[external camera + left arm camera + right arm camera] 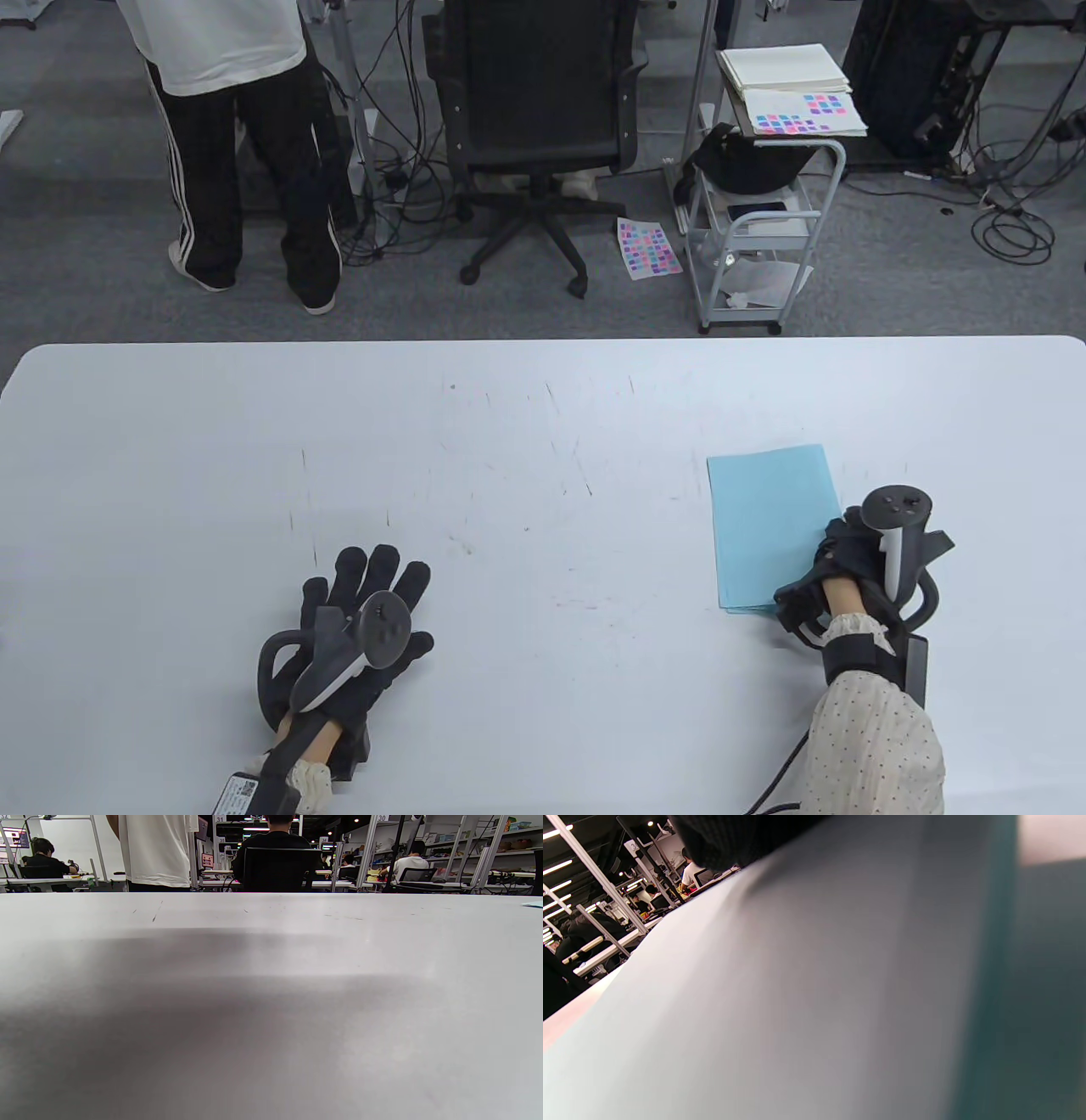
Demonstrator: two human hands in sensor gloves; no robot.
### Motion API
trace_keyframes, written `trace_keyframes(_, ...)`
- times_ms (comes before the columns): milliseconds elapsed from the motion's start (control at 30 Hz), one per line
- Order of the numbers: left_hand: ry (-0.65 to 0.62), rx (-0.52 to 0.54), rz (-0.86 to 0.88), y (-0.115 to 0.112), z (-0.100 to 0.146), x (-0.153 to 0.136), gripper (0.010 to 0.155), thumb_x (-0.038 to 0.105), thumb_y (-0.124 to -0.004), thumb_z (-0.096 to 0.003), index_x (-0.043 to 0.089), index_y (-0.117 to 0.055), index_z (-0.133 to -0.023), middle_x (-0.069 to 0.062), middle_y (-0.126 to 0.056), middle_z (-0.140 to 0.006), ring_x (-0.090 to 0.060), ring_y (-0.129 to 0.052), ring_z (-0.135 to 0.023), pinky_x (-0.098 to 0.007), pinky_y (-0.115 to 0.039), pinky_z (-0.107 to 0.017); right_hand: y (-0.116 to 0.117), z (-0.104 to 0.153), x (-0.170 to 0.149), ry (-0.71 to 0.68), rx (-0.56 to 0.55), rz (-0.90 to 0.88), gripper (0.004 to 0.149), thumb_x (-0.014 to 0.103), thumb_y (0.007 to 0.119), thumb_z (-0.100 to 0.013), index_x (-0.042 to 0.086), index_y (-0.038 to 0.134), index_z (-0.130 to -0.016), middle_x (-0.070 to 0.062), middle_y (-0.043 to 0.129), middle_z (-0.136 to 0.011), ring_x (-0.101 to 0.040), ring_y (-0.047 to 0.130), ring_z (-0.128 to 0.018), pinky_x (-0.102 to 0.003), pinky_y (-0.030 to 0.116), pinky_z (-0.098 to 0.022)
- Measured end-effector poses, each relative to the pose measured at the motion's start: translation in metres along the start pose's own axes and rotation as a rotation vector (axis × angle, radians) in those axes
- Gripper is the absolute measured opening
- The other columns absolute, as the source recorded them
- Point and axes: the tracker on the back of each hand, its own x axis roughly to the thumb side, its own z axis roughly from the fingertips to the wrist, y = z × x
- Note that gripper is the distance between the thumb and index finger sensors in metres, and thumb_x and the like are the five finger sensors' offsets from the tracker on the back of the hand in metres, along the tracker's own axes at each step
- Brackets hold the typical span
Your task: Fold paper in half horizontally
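Light blue paper [770, 526] is lying near-right on the white table [509, 475], long axis running near-to-far. Right hand [836, 569] is gripping its near-right corner; left hand [361, 620] is resting flat, fingers spread, well apart.

From my table view the right hand [848, 577] covers the paper's [768, 526] near right corner, its fingers unseen, and the right wrist view is just blur.
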Motion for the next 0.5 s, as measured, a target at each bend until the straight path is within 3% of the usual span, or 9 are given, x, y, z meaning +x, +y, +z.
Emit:
trace_keyframes(167, -0.01, 0.003, 0.003, 0.0, 0.001, 0.002, 0.077, 0.067, -0.062, -0.0314, 0.063, -0.029, -0.101, 0.023, -0.02, -0.12, -0.017, -0.018, -0.117, -0.055, -0.031, -0.088, 0.001, 0.014, 0.007, -0.041, 0.053, 0.058, 0.062, 0.035, 0.072, -0.048, 0.022, 0.049, -0.105, -0.009, 0.057, -0.108, -0.043, 0.04, -0.103, -0.065, 0.033, -0.073)
trace_keyframes(500, -0.044, 0.007, -0.003, 0.0, 0.005, 0.012, 0.077, 0.067, -0.062, -0.0314, 0.063, -0.028, -0.101, 0.023, -0.02, -0.12, -0.017, -0.019, -0.117, -0.055, -0.031, -0.089, 0.01, 0.072, 0.033, -0.315, 0.157, 0.135, 0.066, 0.039, 0.071, -0.048, 0.024, 0.045, -0.107, -0.009, 0.042, -0.115, -0.043, 0.026, -0.105, -0.067, 0.027, -0.073)
